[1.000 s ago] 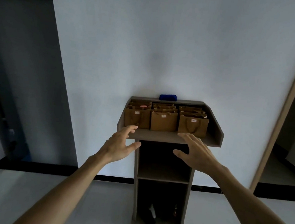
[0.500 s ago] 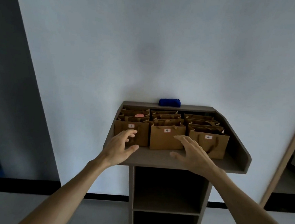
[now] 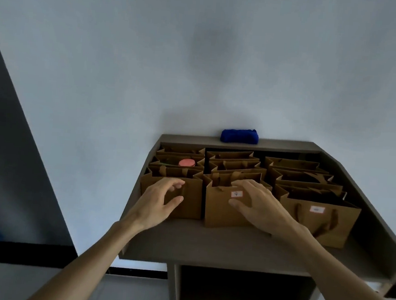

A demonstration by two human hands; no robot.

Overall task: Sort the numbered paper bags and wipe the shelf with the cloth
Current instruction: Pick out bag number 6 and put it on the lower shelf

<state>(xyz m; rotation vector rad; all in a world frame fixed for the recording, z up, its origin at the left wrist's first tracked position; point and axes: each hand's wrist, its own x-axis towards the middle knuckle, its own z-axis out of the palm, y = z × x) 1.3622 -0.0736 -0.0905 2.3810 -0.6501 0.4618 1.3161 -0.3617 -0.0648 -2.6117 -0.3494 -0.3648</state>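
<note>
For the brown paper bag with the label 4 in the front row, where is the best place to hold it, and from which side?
Probably grip the brown paper bag labelled 4 by its rope handles at the open top rim, coming from above. It stands upright with bags close on both sides and behind, so its walls leave little room for fingers. The right hand is already in front of it, near the rim.

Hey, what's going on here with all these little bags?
A person is reaching both hands toward brown paper bags lined up in rows on a shelf. The left hand is at the front-left bag, the right hand at the middle bag labelled 4. A blue cloth sits untouched on the back ledge.
</note>
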